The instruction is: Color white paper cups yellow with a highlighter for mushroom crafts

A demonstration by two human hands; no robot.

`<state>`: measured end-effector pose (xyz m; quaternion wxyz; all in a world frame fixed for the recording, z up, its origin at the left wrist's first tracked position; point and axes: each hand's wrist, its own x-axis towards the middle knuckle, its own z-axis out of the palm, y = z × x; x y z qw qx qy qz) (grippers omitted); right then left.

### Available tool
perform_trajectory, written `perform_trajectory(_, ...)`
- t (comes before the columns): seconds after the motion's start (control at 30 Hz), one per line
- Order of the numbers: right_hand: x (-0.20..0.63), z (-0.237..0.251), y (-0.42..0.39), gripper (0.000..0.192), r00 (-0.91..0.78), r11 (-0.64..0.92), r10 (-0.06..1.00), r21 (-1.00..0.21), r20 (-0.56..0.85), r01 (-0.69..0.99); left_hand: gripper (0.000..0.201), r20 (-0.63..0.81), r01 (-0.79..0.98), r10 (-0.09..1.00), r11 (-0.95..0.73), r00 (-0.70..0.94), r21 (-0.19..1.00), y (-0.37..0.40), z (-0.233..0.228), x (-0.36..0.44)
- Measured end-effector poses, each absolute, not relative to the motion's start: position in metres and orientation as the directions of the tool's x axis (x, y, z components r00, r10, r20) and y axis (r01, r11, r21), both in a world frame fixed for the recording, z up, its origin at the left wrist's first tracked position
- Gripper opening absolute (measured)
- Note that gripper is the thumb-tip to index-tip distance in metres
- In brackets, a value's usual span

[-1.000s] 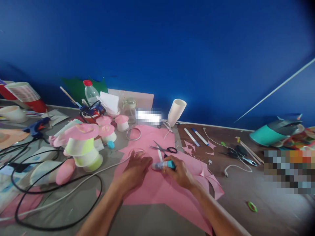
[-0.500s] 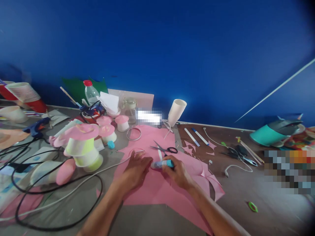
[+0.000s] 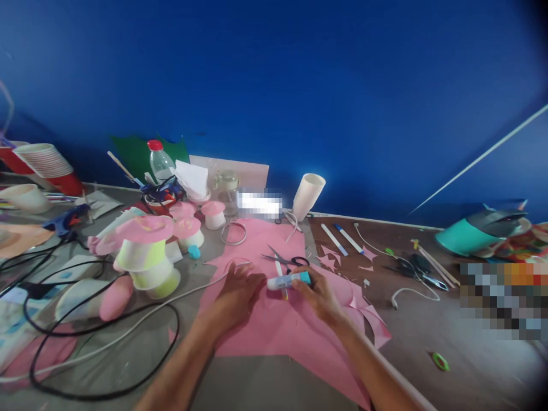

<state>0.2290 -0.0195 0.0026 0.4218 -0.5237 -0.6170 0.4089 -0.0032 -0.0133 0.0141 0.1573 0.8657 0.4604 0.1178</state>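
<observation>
Hands at work on a pink sheet (image 3: 274, 328) spread across the table (image 3: 428, 337): left hand (image 3: 237, 294) pressed flat, fingers open; right hand (image 3: 319, 297) closed around a glue stick (image 3: 289, 280). Scissors (image 3: 286, 260) just beyond could snag a careless reach, and loose cables (image 3: 98, 342) nearby might drag the paper.

Left hand (image 3: 237, 293) pressed flat on pink paper (image 3: 274, 325); right hand (image 3: 317, 297) in closed grip on glue stick (image 3: 288, 280), just near of scissors (image 3: 286, 260). Cups (image 3: 145, 260) left.
</observation>
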Motion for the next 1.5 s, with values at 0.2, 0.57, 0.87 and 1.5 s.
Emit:
perform_trajectory(0.2,0.216,0.013,-0.029,0.010,-0.254,0.192,0.965,-0.822,0.059,0.537,0.038,0.038,0.762,0.838,-0.514,0.545,0.394,-0.013,0.015,-0.002)
perform_trajectory(0.57,0.230,0.006,-0.021,0.024,-0.107,0.139,0.988,-0.943,0.111,0.303,0.039,0.042,0.754,0.831,-0.524,0.555,0.396,-0.013,0.010,-0.004)
perform_trajectory(0.87,0.218,0.012,-0.030,0.010,-0.319,0.132,0.948,-0.892,-0.014,0.432,0.041,0.026,0.753,0.839,-0.501,0.544,0.426,-0.013,0.010,-0.003)
perform_trajectory(1.5,0.243,-0.010,-0.003,0.028,0.214,0.103,0.977,-0.905,0.014,-0.412,0.030,0.245,0.675,0.836,-0.543,0.491,0.500,-0.013,-0.001,-0.005)
